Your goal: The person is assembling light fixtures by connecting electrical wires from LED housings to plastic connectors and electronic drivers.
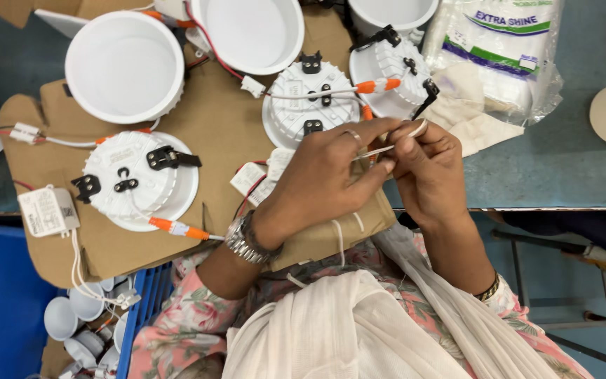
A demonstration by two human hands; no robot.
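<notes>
While both hands meet above the cardboard sheet (212,119), the left hand (320,179) and the right hand (426,175) work on one white wire (376,150). Left thumb and forefinger are pinched shut on the wire, the remaining fingers curled loosely; a ring sits on one finger and a metal watch (247,240) on the wrist. Right fingertips are closed on the same wire at its far end, where it bends upward just past them. The wire spans the short gap between the two pinches.

Directly beyond the left fingertips lies an upturned white downlight (303,98) with black spring clips, an orange-sleeved lead (376,86) crossing its back. Beyond the right fingertips, a second downlight (387,67) rests beside a cloth (468,116) and a clear plastic packet (506,49). Well to the left-hand side of the fingers, a third downlight (138,179) lies face down, with a small white driver box (47,210) near it. Two white housings (124,63) sit open side up farther away.
</notes>
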